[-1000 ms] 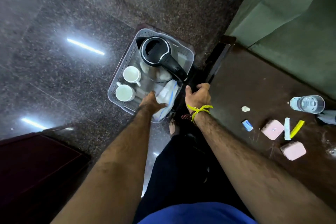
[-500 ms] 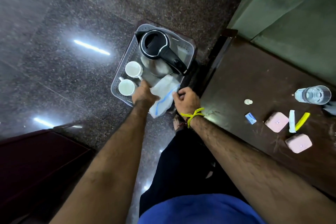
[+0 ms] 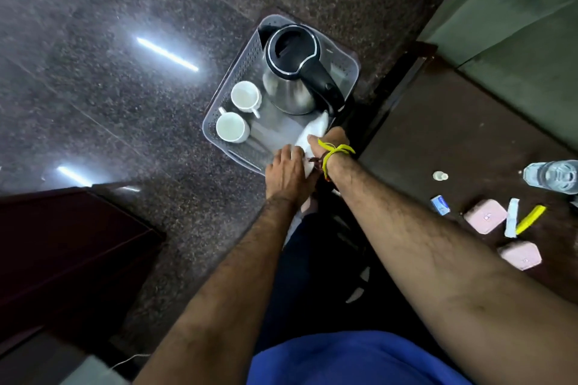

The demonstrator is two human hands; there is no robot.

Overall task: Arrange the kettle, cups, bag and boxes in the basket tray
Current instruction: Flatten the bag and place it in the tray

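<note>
The basket tray (image 3: pixel 232 103), pale and perforated along its walls, sits on a speckled dark stone floor (image 3: pixel 125 103). In its far half stands the kettle (image 3: pixel 292 72), steel-bodied with a black lid and handle, upright. Beside it on the left are two white cups (image 3: pixel 245 96) (image 3: pixel 232 127), both mouth up, close together along the tray's left wall. At the near right corner lies the white bag (image 3: pixel 314 130) (partly hidden by both hands), leaning toward the kettle's base.

The left hand (image 3: pixel 286 170) rests on the bag's near end at the tray's rim, fingers spread a little and laid flat. The right hand (image 3: pixel 331 137), a yellow thread at its wrist, reaches over the bag; its fingers are out of sight, so I cannot tell how they lie.

To the right a dark brown table (image 3: pixel 453 141) carries two pink boxes (image 3: pixel 484 216) (image 3: pixel 520 255), a small blue packet (image 3: pixel 440 205), a yellow strip (image 3: pixel 530 219) and a clear water bottle (image 3: pixel 552 176). Ceiling lights glare off the floor
</note>
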